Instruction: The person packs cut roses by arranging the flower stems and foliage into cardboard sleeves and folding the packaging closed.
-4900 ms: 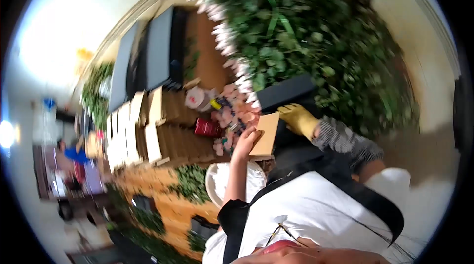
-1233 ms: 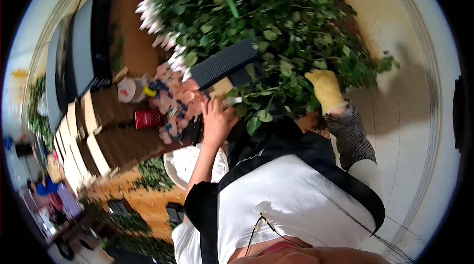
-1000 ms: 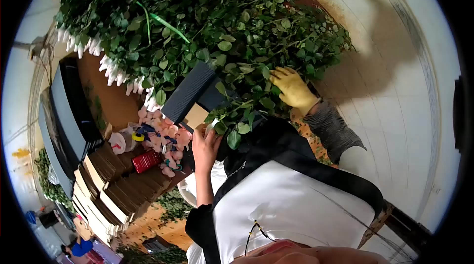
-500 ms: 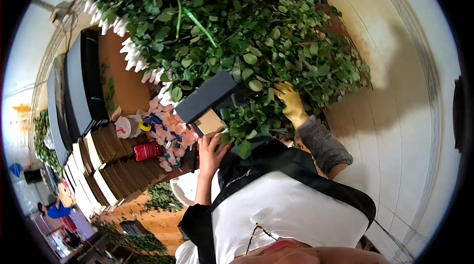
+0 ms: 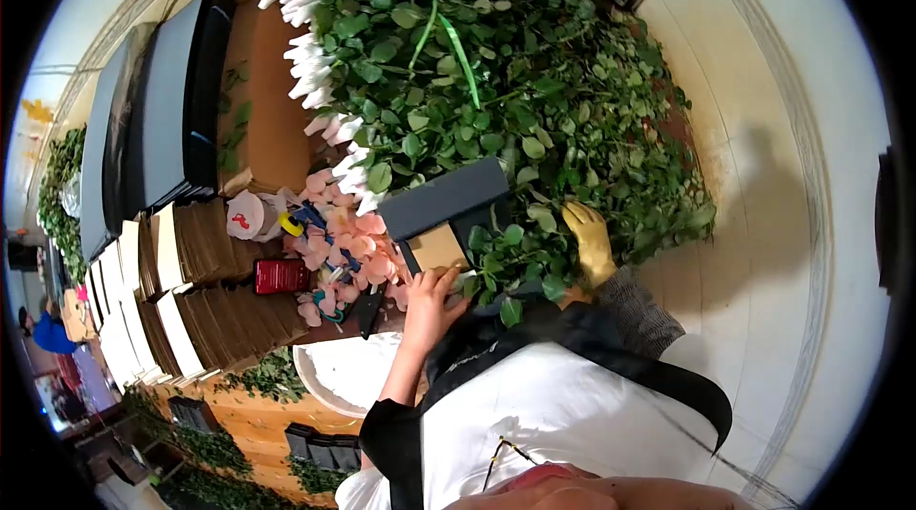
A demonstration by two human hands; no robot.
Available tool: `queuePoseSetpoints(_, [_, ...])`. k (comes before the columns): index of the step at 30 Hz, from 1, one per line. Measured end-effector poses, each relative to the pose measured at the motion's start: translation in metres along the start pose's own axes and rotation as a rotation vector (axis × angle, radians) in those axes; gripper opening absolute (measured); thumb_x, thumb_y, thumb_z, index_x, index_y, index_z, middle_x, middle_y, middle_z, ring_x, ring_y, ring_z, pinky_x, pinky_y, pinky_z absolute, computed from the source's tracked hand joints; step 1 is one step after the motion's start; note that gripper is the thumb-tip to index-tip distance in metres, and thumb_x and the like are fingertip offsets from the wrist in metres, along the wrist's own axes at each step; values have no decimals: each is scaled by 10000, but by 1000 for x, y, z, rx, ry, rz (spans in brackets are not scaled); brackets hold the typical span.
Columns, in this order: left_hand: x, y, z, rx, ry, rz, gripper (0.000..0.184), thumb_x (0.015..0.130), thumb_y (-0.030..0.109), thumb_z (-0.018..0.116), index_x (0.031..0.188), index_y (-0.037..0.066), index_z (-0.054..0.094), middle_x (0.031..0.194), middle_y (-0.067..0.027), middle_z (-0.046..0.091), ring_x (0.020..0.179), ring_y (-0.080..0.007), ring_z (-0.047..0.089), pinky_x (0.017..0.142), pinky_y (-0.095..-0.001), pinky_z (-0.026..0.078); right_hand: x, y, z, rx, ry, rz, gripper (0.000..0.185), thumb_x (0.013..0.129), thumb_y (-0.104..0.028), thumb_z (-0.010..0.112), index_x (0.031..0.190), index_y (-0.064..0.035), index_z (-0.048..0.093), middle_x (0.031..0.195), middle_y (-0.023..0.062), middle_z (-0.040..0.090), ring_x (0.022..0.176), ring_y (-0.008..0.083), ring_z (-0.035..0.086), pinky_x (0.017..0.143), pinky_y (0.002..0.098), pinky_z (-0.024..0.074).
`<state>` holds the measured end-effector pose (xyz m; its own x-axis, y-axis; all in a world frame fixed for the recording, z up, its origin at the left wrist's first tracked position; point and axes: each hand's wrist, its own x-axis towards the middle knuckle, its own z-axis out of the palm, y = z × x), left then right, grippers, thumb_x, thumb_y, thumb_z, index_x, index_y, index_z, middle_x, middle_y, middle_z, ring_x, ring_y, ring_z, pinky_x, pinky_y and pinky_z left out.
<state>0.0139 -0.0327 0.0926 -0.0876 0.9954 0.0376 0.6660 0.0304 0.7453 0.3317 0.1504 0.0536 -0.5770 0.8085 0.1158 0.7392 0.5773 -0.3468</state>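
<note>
Backdrop of green leaves (image 5: 477, 81); brown card (image 5: 437, 248) against spread left fingers (image 5: 445, 279); gloved right fingers (image 5: 577, 215) beside leaves, grip unclear

Block (image 5: 445, 198), dark grey. Card (image 5: 437, 251) on block's near side, tan. Leaves (image 5: 563, 95) beyond block, green; ribbon (image 5: 462, 62) beyond block, brighter green. Petals (image 5: 358, 238) left of block, pink; box (image 5: 280, 276) farther left, red. Glove (image 5: 592, 241) right of block, yellow.

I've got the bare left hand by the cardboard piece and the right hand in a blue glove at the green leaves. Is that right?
Not quite: the glove is yellow, not blue, as the head view shows. The rest holds: bare left hand by the cardboard piece, gloved right hand at the green leaves.
</note>
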Motion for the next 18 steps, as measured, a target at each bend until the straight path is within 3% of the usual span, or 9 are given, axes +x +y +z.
queuePoseSetpoints(3, [0, -2, 2, -37, 14, -26, 569, 696, 140, 817, 1237, 47, 667, 1081, -118, 616, 1003, -315, 568, 873, -409, 465, 9, -1, -33, 25, -161, -36, 728, 665, 165, 574, 1360, -54, 564, 1407, 161, 551, 1283, 384, 509, 1105, 451, 427])
queuePoseSetpoints(4, [-2, -2, 2, -51, 19, -38, 564, 692, 139, 817, 1230, 50, 671, 1074, -117, 616, 997, -315, 567, 870, -409, 466, 13, -10, -55, 44, -254, -12, 727, 688, 83, 642, 1393, -50, 528, 1388, 170, 560, 1267, 393, 515, 1109, 462, 416])
queuePoseSetpoints(5, [1, -2, 2, -61, 33, -45, 558, 689, 137, 817, 1223, 53, 676, 1068, -117, 616, 992, -316, 567, 866, -408, 467, 14, -13, -61, 39, -256, -15, 727, 688, 83, 642, 1393, -50, 528, 1388, 170, 560, 1267, 393, 515, 1109, 462, 416])
queuePoseSetpoints(7, [2, -3, 2, -54, 42, -40, 555, 688, 135, 815, 1219, 52, 677, 1062, -120, 614, 986, -319, 566, 863, -408, 470, 5, -19, -65, -192, -434, 117, 762, 682, -45, 733, 1411, -56, 509, 1360, 180, 574, 1250, 393, 526, 1111, 463, 401])
queuePoseSetpoints(8, [1, -3, 2, -46, 41, -32, 552, 687, 132, 814, 1216, 52, 678, 1056, -123, 613, 981, -322, 565, 861, -407, 473, -7, -11, -53, -265, -348, 72, 816, 660, -152, 797, 1419, -84, 506, 1288, 166, 610, 1197, 369, 555, 1075, 456, 418])
queuePoseSetpoints(11, [5, 0, -3, -65, 15, -21, 551, 688, 127, 813, 1215, 43, 674, 1065, -131, 608, 985, -327, 561, 864, -412, 478, -15, -5, -26, -473, -369, 133, 779, 647, -145, 812, 1374, -94, 536, 1193, 134, 644, 1139, 339, 580, 1019, 449, 449])
queuePoseSetpoints(12, [6, 0, -4, -61, -2, -34, 550, 687, 109, 804, 1216, 41, 671, 1081, -134, 603, 1002, -335, 557, 889, -420, 477, -13, -3, -24, -431, -339, 132, 699, 628, -92, 795, 1295, -94, 583, 1116, 97, 660, 1096, 326, 592, 986, 441, 461])
queuePoseSetpoints(15, [4, -4, -6, -104, -33, -39, 549, 681, 93, 797, 1213, 45, 671, 1106, -126, 603, 1028, -340, 555, 911, -417, 476, 10, -54, -80, -428, -227, 246, 622, 640, -24, 771, 1236, -101, 611, 1098, 124, 660, 1067, 307, 612, 1004, 443, 469])
queuePoseSetpoints(18, [2, -6, -5, -105, -27, -32, 555, 674, 89, 800, 1213, 54, 674, 1123, -121, 605, 1048, -336, 559, 929, -407, 477, 16, -73, -107, -461, 86, 98, 511, 640, 15, 697, 1142, -73, 654, 1068, 119, 658, 1059, 299, 609, 1021, 445, 463])
